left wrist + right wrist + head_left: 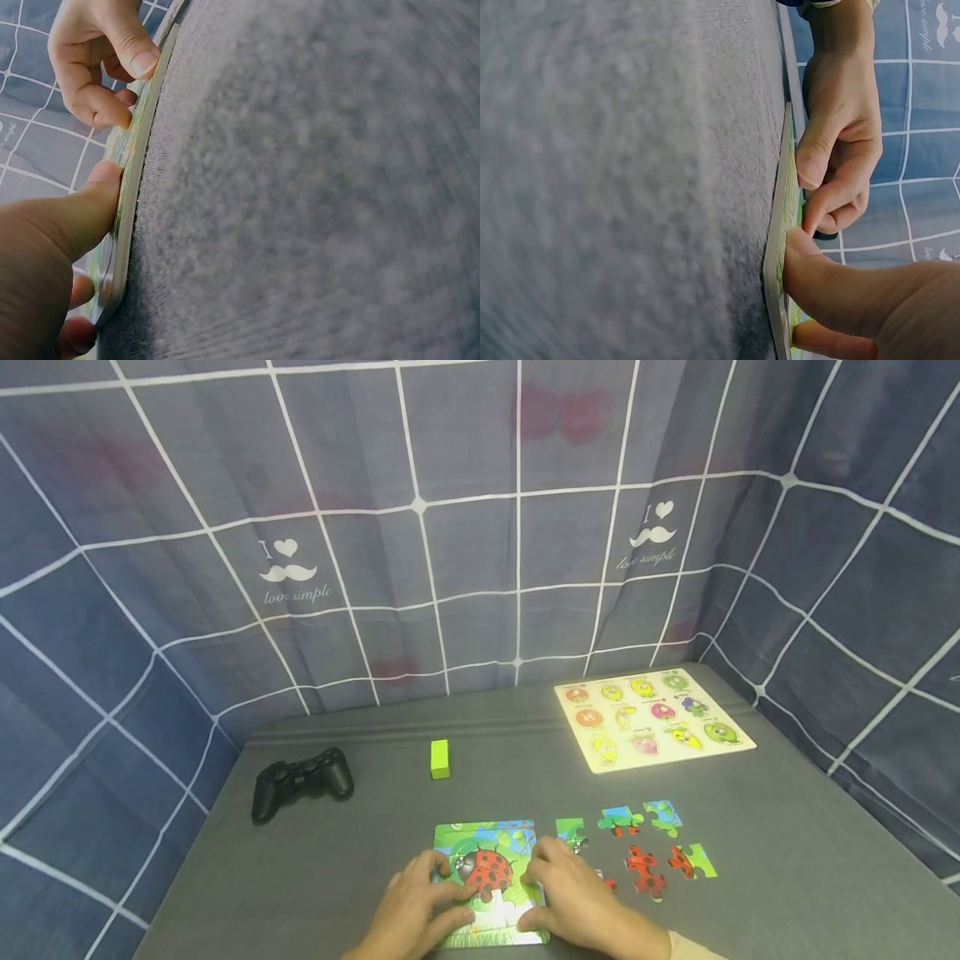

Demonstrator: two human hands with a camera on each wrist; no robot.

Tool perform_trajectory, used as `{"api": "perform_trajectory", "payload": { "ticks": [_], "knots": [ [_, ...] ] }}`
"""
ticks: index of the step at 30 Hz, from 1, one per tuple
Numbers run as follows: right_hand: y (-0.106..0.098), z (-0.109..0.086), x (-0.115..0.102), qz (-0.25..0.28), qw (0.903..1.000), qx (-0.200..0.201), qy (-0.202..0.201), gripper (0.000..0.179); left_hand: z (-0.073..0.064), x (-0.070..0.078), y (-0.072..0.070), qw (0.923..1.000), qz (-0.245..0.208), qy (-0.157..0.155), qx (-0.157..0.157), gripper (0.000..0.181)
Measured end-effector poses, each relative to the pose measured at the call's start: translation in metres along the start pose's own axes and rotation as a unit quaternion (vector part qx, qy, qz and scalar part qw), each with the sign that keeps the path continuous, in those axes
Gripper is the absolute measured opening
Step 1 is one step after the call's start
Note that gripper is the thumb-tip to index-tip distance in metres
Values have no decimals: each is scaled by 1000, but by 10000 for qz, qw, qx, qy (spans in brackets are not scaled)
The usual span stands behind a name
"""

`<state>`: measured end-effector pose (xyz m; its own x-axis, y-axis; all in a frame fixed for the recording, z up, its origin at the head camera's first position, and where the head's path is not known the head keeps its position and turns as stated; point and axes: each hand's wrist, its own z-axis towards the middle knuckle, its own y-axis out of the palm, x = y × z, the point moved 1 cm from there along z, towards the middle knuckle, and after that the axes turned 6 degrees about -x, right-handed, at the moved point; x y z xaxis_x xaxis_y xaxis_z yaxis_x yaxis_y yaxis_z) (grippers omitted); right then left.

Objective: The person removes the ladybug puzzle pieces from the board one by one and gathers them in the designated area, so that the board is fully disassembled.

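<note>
A puzzle board (pixel 487 933) with a ladybug picture lies flat on the grey table. My left hand (pixel 412 906) rests on its left part, thumb and fingertips touching the printed face. From the other side my right hand (pixel 573 897) touches the board's right part, its fingers bent. In the left wrist view the left thumb (pixel 94 199) presses near the board's edge. The right thumb (pixel 810 277) does likewise in the right wrist view. Both palms stay off the board. Loose jigsaw pieces, such as a red spotted piece (pixel 643 872), lie right of it, one partly hidden by the right hand.
At the left lies a black game controller (pixel 302 783). A small lime-green block (pixel 439 759) stands behind the puzzle board. A cream board with fruit pictures (pixel 618 756) lies at the back right. A blue checked curtain (pixel 472 560) encloses the table (pixel 360 852).
</note>
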<state>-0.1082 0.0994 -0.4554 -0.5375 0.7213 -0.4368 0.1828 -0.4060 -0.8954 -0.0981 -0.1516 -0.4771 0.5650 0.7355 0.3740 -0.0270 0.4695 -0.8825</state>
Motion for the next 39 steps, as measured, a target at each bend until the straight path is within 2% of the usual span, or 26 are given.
{"api": "perform_trajectory", "payload": {
  "ticks": [4,12,17,23,26,34,39],
  "knots": [
    [0,1,1,20,10000,85,-37,43,2,2,-2,9998,127,140,11,25],
    [0,5,-1,375,9989,-214,179,42,5,5,-7,9992,79,-26,-383,32],
    [-1,6,-3,363,9988,-178,274,43,6,8,-8,9992,81,-34,-381,31],
    [-1,8,-4,415,9984,-121,356,43,10,10,-13,9967,-140,-286,-750,29],
    [0,8,-4,485,9979,-88,410,43,11,10,-14,9954,-178,-318,-887,30],
    [2,2,-6,576,9977,-107,351,49,10,9,-14,9939,-304,-410,-979,30],
    [3,-2,-5,437,9986,-124,269,54,9,8,-11,9900,-586,-770,-1029,37]
  ]
}}
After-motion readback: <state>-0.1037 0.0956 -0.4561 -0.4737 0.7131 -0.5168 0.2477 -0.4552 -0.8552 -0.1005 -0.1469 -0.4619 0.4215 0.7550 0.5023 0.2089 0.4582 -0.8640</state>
